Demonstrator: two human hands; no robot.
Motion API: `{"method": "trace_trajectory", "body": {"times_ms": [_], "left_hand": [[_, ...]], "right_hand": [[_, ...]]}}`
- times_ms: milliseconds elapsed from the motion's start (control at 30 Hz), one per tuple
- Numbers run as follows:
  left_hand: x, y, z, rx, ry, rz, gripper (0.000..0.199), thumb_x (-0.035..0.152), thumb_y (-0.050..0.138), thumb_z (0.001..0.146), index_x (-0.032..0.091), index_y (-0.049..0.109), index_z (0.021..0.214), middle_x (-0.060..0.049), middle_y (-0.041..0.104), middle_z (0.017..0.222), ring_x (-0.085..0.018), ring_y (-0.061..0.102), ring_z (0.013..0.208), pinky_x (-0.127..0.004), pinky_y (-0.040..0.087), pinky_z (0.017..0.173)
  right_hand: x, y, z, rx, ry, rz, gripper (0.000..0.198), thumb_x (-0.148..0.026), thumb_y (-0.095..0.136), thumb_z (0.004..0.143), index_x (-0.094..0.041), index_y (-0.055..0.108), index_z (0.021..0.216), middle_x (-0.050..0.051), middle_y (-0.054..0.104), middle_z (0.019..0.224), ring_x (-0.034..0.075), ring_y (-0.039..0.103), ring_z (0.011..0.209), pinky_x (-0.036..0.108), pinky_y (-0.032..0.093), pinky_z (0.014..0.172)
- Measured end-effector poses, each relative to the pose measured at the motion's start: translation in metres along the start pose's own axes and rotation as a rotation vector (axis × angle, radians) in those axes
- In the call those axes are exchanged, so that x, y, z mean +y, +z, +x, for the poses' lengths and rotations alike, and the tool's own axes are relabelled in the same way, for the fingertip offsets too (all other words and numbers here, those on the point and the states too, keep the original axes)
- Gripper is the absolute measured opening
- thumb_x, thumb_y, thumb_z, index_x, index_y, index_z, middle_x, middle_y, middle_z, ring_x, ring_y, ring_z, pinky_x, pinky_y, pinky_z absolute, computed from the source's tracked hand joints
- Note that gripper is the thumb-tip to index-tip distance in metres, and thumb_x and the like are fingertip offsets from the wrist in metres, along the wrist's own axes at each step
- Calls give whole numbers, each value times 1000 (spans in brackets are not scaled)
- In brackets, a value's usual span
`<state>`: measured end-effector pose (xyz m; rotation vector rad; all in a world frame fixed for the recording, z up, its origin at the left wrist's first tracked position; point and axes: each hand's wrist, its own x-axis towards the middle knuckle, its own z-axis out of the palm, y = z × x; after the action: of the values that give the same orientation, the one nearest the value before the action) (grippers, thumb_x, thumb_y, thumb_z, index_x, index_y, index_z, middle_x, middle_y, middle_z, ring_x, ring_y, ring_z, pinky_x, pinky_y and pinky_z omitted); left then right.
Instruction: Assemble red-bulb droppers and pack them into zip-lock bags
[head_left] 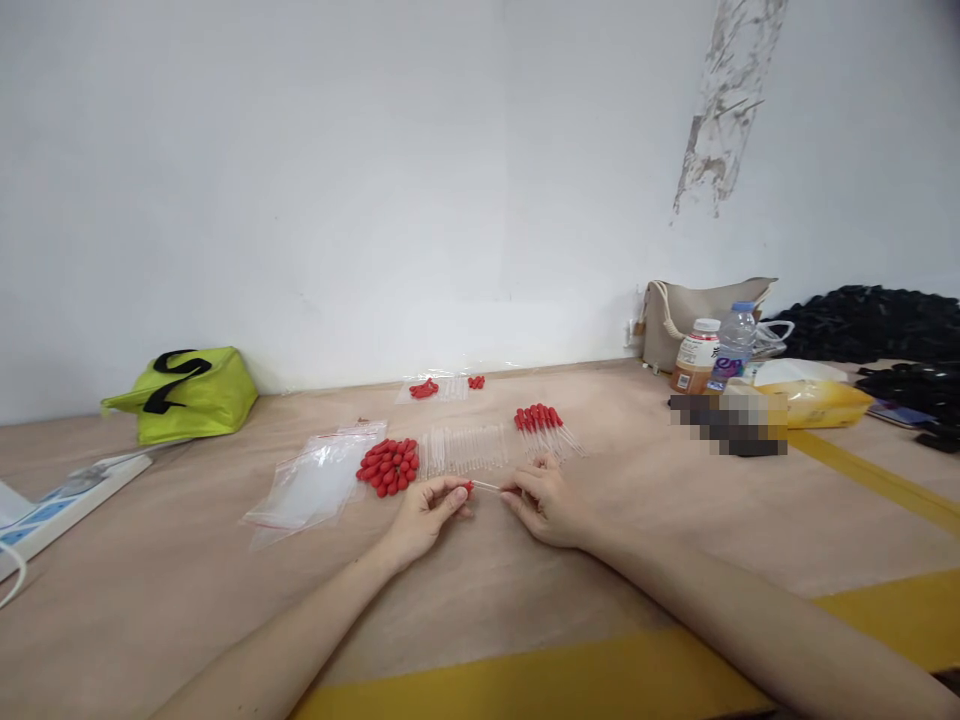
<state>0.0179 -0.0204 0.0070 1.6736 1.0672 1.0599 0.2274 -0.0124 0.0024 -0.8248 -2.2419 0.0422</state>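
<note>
Between its fingertips my left hand (pixel 427 515) pinches a red rubber bulb (pixel 470 488), mostly hidden by the fingers. My right hand (pixel 551 503) grips the far end of a thin clear dropper tube (pixel 486 486), whose other end meets the bulb; how deep it sits I cannot tell. Beside my left hand lies a pile of red rubber bulbs (pixel 388 466). A row of loose clear tubes (pixel 465 448) lies just beyond both hands. Past my right hand, several droppers with red bulbs on their tubes (pixel 541 418) lie side by side.
Clear zip bags (pixel 322 480) lie left of the bulbs. Another bag with red bulbs and tubes (pixel 442 388) is near the wall. A power strip (pixel 75 510) and green pouch (pixel 196 395) stand left. Bottles (pixel 696 358), a tissue pack (pixel 817 398) and a handbag (pixel 686 305) are right.
</note>
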Motion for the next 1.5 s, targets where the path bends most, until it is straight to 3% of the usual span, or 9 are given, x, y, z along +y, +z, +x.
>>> {"method": "trace_trajectory", "body": {"times_ms": [167, 400, 600, 767, 1200, 1400, 1500], "left_hand": [[-2, 2, -2, -28, 50, 21, 26, 40, 59, 72, 14, 62, 79, -2, 62, 69, -14, 58, 64, -26, 47, 63], [-5, 1, -9, -28, 92, 298, 21, 36, 56, 76, 17, 66, 79, 0, 62, 64, -13, 54, 56, -21, 40, 53], [1, 2, -15, -50, 201, 494, 19, 34, 53, 79, 20, 66, 81, 0, 66, 73, -15, 58, 66, -23, 42, 60], [3, 4, -16, -17, 277, 602, 18, 32, 51, 80, 19, 65, 80, 0, 64, 70, -14, 55, 62, -22, 40, 58], [5, 3, -14, -100, 416, 718, 17, 27, 48, 84, 17, 61, 79, 0, 59, 69, -13, 52, 63, -22, 40, 59], [-1, -8, -7, -6, 483, 667, 14, 27, 51, 82, 19, 60, 90, -2, 62, 84, -15, 56, 77, -26, 44, 71], [-6, -14, -8, 96, 423, 657, 30, 26, 53, 80, 21, 51, 110, -3, 58, 91, -14, 55, 75, -27, 46, 68]], "right_hand": [[0, -3, 1, -51, -5, 13, 18, -24, 43, 84, -19, 60, 81, -1, 62, 67, 9, 49, 57, 29, 28, 73], [9, -10, 3, -150, -66, -18, 18, -24, 45, 84, -24, 63, 84, -2, 63, 74, 9, 49, 61, 30, 24, 74], [8, -9, 1, -164, -88, -130, 19, -25, 45, 83, -24, 64, 82, 0, 63, 76, 10, 50, 63, 31, 22, 74], [1, -4, -1, -148, -66, -171, 21, -24, 43, 83, -20, 62, 75, 0, 62, 69, 10, 47, 58, 31, 22, 71], [-8, 5, 4, -256, -13, -171, 24, -21, 39, 84, -16, 56, 68, 1, 63, 67, 9, 46, 57, 29, 21, 68], [-22, -12, 9, -256, -27, -250, 24, -27, 42, 83, -19, 62, 71, 3, 63, 74, 13, 50, 71, 30, 22, 71], [-14, -27, 16, -259, 52, -274, 23, -25, 44, 80, -18, 63, 69, 4, 63, 74, 14, 52, 72, 29, 25, 70]]}}
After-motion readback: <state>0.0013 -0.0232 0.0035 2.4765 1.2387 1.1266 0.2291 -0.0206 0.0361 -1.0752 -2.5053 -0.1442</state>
